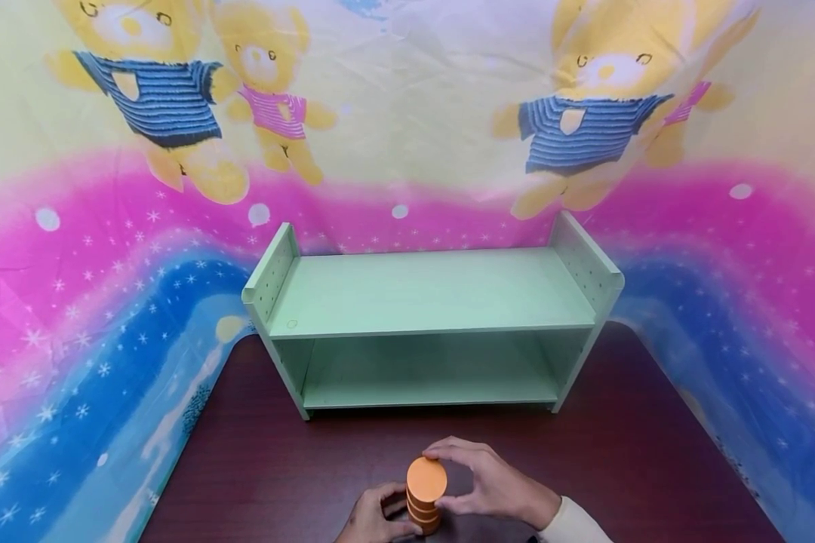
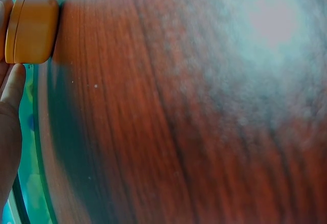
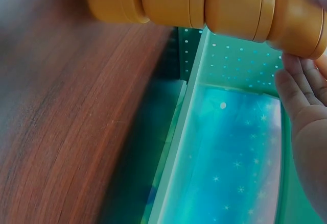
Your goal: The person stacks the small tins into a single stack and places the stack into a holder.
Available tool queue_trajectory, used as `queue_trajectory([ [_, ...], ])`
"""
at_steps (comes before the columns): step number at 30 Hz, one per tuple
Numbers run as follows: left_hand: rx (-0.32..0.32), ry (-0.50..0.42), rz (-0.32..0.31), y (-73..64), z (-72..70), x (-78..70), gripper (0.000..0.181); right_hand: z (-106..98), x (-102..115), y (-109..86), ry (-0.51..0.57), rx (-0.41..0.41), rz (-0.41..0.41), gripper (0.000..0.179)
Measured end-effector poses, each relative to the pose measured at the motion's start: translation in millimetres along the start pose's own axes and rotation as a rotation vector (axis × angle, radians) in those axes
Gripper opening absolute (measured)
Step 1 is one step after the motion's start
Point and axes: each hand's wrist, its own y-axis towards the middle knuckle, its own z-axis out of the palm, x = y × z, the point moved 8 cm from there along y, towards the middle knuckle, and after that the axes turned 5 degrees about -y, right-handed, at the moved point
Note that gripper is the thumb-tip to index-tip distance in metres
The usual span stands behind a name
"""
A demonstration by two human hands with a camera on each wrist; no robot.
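Note:
Several orange round lidded jars stand in a stack near the table's front edge, and the flat lid of the top jar (image 1: pixel 426 480) faces up in the head view. My right hand (image 1: pixel 492 484) holds that top jar between thumb and fingers. Lower on the stack, my left hand (image 1: pixel 372 516) has thumb and fingers around the lower jars. The right wrist view shows the stack lying sideways across its top, with a middle jar (image 3: pixel 232 7) in line with the others. Part of the bottom jar (image 2: pixel 38 30) appears at the left wrist view's upper left corner.
A pale green two-tier shelf (image 1: pixel 421 290) stands behind the hands on a dark red-brown wooden table (image 1: pixel 258 460). Its raised side panels have small holes. A curtain (image 1: pixel 394 136) printed with bears surrounds the table at the back and sides.

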Motion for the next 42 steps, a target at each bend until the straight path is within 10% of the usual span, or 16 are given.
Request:
queue_trajectory([
  [42, 0.063, 0.016, 0.021, 3.4, 1.5, -4.1, 0.052, 15.2, -27.7, -31.4, -0.051, -0.033, 0.039, 0.069],
])
